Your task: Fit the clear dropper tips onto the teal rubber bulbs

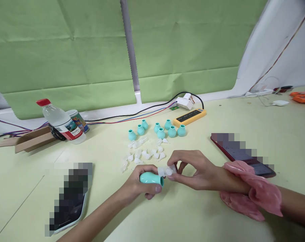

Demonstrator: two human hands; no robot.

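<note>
Shell, one point(149, 178): turquoise, glossy, bulbous, narrowing to a round open mouth. Clasped on its side in the left grip point(134, 184), above the counter point(193, 215), mouth toward the right.

Tube, one point(165, 171): short, translucent, whitish. Pinched between thumb and fingertips of the right grip point(199, 169), just beside the shell's mouth; contact unclear.

Pots, eight point(172, 132): turquoise, smooth, round-bellied, narrow open necks. Upright on the counter beyond both grips; three at left, five at right.

Bits, more than ten point(146, 155): translucent to milky, some tubular, some pointed; too jumbled for an exact count. Scattered between pots and grips.

Scrunchie, one point(265, 193): pink, satiny, ruffled; around the right wrist.

Phones, two: flat, dark-screened; one at left point(71, 208), pale-edged; one at right point(239, 153), red-edged.

Bottle, one point(63, 123): see-through, red-capped, printed label.

Can, one point(79, 121): cylindrical, printed side; beside the bottle.

Box, one point(33, 140): brown cardboard, open.

Strip, one point(190, 117): yellow casing, black socket face; near the pots.

Sheets, two point(193, 47): green, creased; upright along the far side.
</note>
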